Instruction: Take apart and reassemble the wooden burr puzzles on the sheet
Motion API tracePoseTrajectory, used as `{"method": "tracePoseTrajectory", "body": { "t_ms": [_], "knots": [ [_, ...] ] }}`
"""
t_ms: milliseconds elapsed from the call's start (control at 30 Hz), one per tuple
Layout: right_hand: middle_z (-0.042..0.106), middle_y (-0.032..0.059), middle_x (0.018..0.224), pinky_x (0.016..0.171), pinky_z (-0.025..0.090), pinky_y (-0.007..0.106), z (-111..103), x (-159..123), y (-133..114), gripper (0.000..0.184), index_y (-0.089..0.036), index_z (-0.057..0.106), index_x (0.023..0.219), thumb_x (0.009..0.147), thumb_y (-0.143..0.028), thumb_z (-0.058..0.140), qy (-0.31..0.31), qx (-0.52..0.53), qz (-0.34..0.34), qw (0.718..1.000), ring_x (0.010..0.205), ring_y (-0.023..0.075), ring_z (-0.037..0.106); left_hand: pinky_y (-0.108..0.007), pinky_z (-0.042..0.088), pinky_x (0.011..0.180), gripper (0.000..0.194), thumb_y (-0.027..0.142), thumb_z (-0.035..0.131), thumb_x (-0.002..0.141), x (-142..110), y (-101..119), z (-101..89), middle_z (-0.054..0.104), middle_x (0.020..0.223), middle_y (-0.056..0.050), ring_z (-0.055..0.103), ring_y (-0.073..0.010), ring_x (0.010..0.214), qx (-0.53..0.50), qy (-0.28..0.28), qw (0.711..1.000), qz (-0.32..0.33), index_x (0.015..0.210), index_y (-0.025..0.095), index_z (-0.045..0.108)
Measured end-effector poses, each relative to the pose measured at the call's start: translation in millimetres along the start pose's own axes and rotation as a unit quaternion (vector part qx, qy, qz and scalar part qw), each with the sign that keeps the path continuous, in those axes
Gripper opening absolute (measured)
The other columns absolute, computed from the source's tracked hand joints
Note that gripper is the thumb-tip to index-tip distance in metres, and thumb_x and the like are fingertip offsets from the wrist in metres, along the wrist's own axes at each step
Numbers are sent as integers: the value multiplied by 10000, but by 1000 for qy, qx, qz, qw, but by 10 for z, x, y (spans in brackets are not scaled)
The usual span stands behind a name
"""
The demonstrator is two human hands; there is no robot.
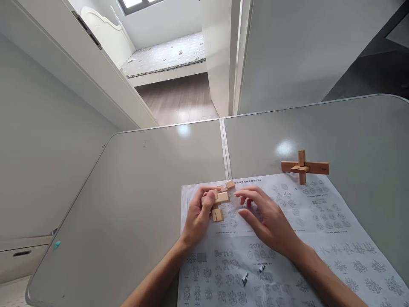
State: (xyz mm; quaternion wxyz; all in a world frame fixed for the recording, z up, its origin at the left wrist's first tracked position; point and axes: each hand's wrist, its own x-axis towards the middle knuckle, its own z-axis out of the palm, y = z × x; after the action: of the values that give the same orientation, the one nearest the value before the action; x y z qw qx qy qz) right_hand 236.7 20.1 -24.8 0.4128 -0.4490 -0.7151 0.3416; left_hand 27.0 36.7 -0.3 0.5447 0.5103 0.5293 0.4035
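My left hand [198, 215] is closed around a light wooden interlocking puzzle [223, 198], thumb pressed on its top. Several of its blocks stick out past the fingers, and the rest is hidden by the hand. Just to the right, my right hand [263, 215] hovers with its fingers curved and apart, holding nothing and not touching the puzzle. Both hands are over a large printed instruction sheet [236, 243] covered in small line drawings.
A darker wooden cross-shaped puzzle [315, 167] stands at the sheet's upper right edge. Small dark torn-looking spots [245, 279] show low on the sheet. The grey folding table [143, 204] has a central seam. A doorway beyond shows a bed [169, 55].
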Motion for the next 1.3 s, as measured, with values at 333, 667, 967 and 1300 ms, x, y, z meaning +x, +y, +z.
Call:
{"method": "tracePoseTrajectory", "body": {
  "t_ms": [333,667,967,1300],
  "knots": [
    [523,94,1609,1187,438,602,109,65,40,560,-304,377,1611,1081,-163,485,-21,-188,-68,980,1516,343,407,-164,441,551,423,612,669,945,60,38,13,590,851,8,485,-86,643,-170,50,982,-71,1081,213,692],
    [694,99,1221,1016,542,482,96,57,73,250,-261,611,1289,1058,-171,581,-5,-163,-49,985,1182,305,597,-160,433,545,420,613,676,933,67,70,22,587,835,10,495,-96,660,-169,54,981,-73,1050,209,687],
    [700,86,1145,912,557,475,100,50,52,158,-253,582,1153,1017,-240,661,8,-159,-20,987,1081,305,634,-175,420,524,458,635,674,936,57,51,18,574,811,6,453,-96,629,-156,31,986,-59,1099,207,685],
    [764,85,1121,861,618,417,2,70,2,260,-256,674,1176,1018,-461,649,118,91,192,970,948,261,746,-176,367,512,424,571,675,962,75,-17,7,522,752,23,405,-85,606,-172,12,984,-45,1172,203,659]
  ]
}}
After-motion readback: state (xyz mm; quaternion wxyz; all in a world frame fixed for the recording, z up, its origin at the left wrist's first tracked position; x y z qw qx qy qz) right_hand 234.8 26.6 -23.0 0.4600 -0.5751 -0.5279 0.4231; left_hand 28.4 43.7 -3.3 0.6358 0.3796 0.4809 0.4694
